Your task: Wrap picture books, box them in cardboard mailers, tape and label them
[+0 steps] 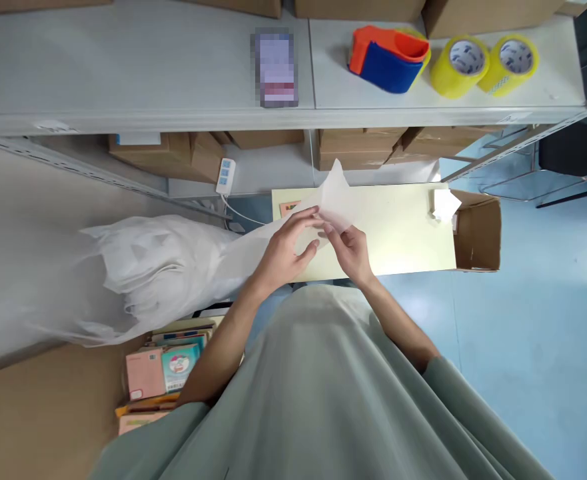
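Observation:
A large roll of thin white sheeting [163, 267] lies at the left, and a strip of it runs right to my hands above a pale yellow board [403, 227]. My left hand [288, 247] is over the strip, fingers bent and thumb apart, its fingertips at the sheet. My right hand [350, 250] pinches the sheet's end between thumb and fingers. The end stands up in a crumpled point above my hands. Part of a small orange-pink item [288, 208] shows on the board behind the strip.
On the shelf [148, 67] ahead are a blurred phone-like object [276, 67], a red and blue tape dispenser [388, 59] and yellow tape rolls [459, 65]. A power strip [226, 176] hangs below. Right: crumpled white paper [444, 205], open carton [483, 233]. Lower left: boxed goods [146, 373].

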### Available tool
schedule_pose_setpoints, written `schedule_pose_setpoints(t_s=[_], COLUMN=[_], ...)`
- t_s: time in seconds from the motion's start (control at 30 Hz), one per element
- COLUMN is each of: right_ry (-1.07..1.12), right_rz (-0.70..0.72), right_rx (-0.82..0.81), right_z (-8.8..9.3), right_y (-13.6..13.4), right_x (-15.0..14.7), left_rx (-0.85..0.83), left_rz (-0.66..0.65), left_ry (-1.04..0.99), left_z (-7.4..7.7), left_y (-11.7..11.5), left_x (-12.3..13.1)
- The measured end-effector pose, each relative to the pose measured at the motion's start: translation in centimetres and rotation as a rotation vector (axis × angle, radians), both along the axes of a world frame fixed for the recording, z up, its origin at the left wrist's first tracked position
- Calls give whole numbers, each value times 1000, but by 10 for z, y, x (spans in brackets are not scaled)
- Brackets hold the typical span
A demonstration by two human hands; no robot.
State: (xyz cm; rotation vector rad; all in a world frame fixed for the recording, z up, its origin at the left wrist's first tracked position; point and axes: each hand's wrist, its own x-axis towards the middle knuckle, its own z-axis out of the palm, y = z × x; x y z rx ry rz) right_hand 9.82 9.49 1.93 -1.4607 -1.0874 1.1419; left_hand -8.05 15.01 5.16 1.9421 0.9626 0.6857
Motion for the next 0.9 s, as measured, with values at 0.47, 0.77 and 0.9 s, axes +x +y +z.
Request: schedule_pose_setpoints(t_s=[0.47,0.77,0.9], right_ry=[461,478,456], right_rz=[-143,-291,-395], right_rx=[-186,-268,-282], right_z=[-82,-116,-128], right_y=[-40,-56,-72], right_x=[162,221,246], left_rx=[-484,-530,-374], left_rz=[35,67,86], left_ry=[-13,-67,3], left_z=[-84,-116,-134], left_y=[16,35,60], left_x=[184,232,249])
